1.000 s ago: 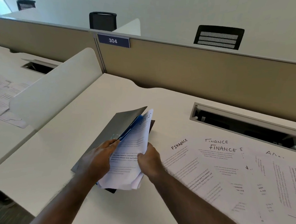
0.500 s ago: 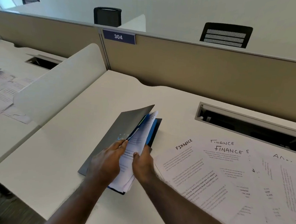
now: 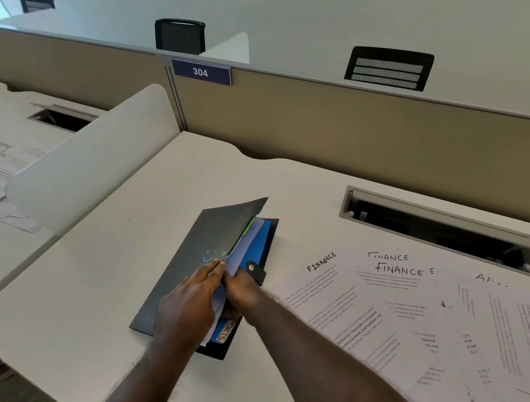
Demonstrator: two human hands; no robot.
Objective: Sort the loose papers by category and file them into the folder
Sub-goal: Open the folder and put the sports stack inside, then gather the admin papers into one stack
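At the centre of the frame a dark folder (image 3: 203,259) lies on the white counter (image 3: 101,283), its cover half raised. The left hand (image 3: 187,305) pinches that cover's edge while the right hand (image 3: 241,290) grips a white sheaf (image 3: 237,261) tucked inside. Loose papers (image 3: 391,304) headed FINANCE spread at the right.

white sheets (image 3: 236,258) now tucked deep into the folder (image 3: 197,259), cover dropped lower, both hands (image 3: 187,305) closer together, snap tab (image 3: 254,270) showing

Bare desk (image 3: 101,283) left of the folder (image 3: 189,274); loose papers (image 3: 406,320) crowd the right.
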